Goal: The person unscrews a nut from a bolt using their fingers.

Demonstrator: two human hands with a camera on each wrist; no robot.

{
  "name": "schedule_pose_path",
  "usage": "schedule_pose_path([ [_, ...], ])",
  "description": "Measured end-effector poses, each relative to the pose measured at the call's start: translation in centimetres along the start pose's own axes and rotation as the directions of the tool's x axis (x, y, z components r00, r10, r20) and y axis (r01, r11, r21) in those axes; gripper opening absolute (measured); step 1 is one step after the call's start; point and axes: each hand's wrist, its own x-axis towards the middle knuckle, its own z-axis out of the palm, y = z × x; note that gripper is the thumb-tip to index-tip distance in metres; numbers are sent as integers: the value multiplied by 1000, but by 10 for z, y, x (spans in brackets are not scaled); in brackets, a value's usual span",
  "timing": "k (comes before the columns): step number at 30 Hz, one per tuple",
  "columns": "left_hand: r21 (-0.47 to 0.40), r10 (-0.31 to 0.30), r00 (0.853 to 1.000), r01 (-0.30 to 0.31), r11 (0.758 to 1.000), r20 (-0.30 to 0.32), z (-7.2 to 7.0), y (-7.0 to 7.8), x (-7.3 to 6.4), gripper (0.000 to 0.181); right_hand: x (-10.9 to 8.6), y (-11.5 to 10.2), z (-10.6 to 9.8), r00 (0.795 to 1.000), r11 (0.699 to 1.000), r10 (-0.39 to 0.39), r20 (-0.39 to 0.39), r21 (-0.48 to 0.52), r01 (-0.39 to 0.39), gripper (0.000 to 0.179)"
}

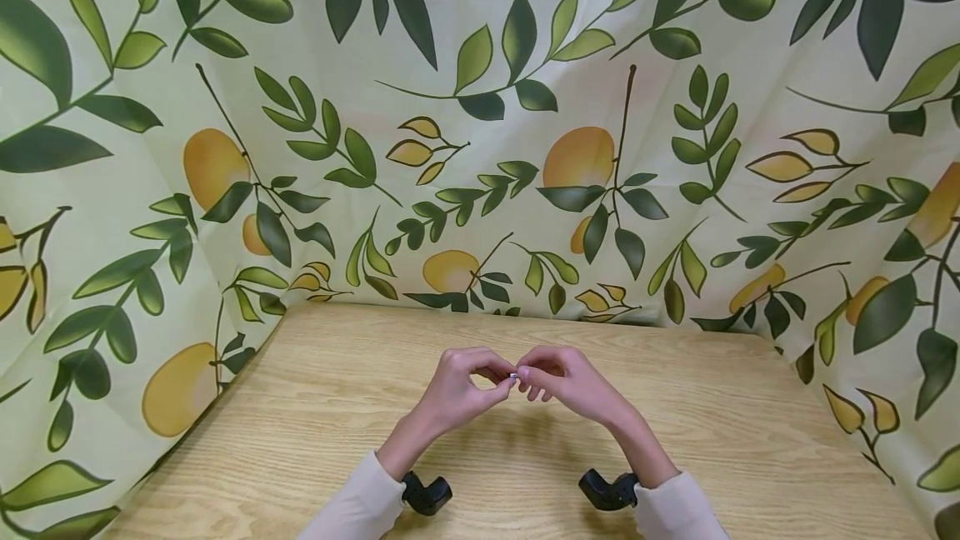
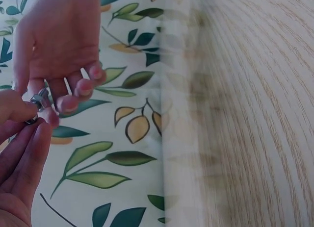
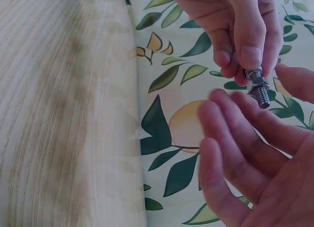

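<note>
Bolt [image 3: 262, 96] with its nut [image 3: 258, 83] sits pinched in the left hand [image 1: 463, 387] above the bench [image 1: 322, 415], the right hand [image 1: 564, 377] spread loosely just beside it, so too slack a pinch on such small metal might let both drop.

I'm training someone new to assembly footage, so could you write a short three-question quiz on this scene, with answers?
1. Which hand pinches the small, threaded silver metal bolt?
2. True or false: a hexagonal silver metal nut sits on the bolt, with thread showing beyond it.
3. How many black curved devices show near the wrists in the head view?

Key:
1. The left hand. In the right wrist view, the right hand is close by with its thumb and fingers apart.
2. True.
3. Two, one near each wrist.
</note>
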Motion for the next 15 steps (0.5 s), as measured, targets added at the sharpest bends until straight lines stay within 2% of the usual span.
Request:
schedule_pose_path([
  [5,10,13,1000,-13,1000,-3,0,-1,0,10,1,0,0,998,1000,2,57,2,-3,26],
  [10,3,1,1000,-1,1000,-1,0,0,0,12,0,-1,1,1000,1000,-16,12,5,16,12],
  [15,3,-8,1000,8,1000,3,0,1,0,13,-1,-1,3,998,999,-48,-30,-22,47,8],
])
